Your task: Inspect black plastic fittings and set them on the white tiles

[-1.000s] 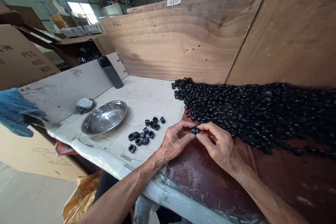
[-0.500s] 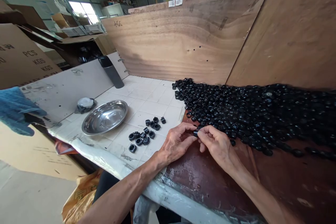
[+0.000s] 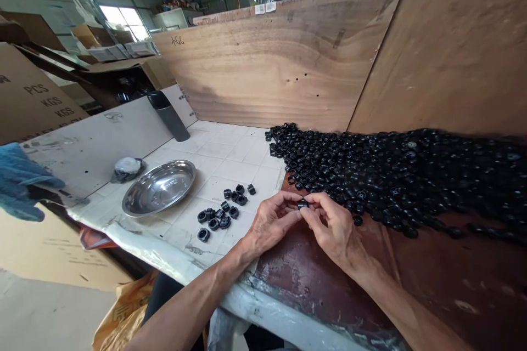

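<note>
Looking at a bench (image 3: pixel 230 153), whitish with grid lines toward the left edge, dark red toward the right. Got a big plywood board (image 3: pixel 263 71) standing along the back edge. Next down in size, a heap of black parts (image 3: pixel 370 175) piled against that board, running from mid-bench off toward the right edge. Over by the left edge, a shiny metal bowl (image 3: pixel 160 187), plus a dark bottle (image 3: pixel 170 116) near the back left corner. Then, closer to the front edge, left hand (image 3: pixel 269 222) and right hand (image 3: pixel 335 230) pretty much fingertip to fingertip, both curled in and closed down to a narrow pinch. Also spotting a scatter of loose black pieces (image 3: pixel 224 222) on the whitish side, between bowl and left hand. Last and tiniest, one little black part (image 3: pixel 302 204), caught between both sets of fingertips, over the dark red side just in front of the heap.
</note>
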A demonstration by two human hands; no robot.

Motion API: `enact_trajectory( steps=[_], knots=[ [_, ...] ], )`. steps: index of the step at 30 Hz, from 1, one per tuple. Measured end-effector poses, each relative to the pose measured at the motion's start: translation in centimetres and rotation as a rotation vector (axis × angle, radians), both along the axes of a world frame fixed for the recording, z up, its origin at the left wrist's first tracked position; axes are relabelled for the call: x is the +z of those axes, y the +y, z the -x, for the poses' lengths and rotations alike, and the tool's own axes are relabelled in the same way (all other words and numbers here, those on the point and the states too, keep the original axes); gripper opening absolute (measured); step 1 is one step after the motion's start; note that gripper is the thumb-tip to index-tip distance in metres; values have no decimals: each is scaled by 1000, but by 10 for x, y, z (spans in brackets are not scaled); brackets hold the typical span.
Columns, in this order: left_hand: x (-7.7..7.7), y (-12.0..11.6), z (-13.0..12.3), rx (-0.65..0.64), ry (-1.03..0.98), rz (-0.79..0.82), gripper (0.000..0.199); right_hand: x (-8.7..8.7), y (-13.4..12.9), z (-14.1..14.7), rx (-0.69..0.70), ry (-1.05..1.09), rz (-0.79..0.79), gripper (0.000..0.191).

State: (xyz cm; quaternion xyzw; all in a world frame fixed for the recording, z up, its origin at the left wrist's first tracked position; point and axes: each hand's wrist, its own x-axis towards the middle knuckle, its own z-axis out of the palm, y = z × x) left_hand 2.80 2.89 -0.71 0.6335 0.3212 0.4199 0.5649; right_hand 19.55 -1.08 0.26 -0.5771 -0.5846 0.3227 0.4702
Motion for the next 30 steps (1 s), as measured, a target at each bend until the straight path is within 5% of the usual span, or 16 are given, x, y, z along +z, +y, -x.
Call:
enact_trajectory(
  steps=[2, 4, 9, 12, 18, 23, 26, 30],
  knots=[
    [3, -2, -1, -7, -42, 95, 31, 0, -1, 0, 15, -47, -65, 26],
    [4, -2, 1, 17, 3, 22, 28, 0, -1, 1, 19, 70, 53, 27],
    [-8, 1, 7, 25, 279, -673, 29, 1, 0, 10, 26, 582, 328, 45],
    [-16, 0, 11, 5, 368, -906, 39, -1, -1, 13, 77, 622, 377, 49],
    [-2, -2, 54, -180, 787, -1037, 35, -20, -7, 16, 156, 315, 401, 46],
    [18, 22, 86, 3, 1034, -1082, 22, -28, -4, 3, 94, -28, 201, 11],
    [13, 43, 66, 185, 940, -996, 25, -25, 0, -3, 185, -275, 26, 34],
    [-11, 84, 5, 357, 760, -705, 40, -27, 4, -3, 322, -815, -183, 53]
  ],
)
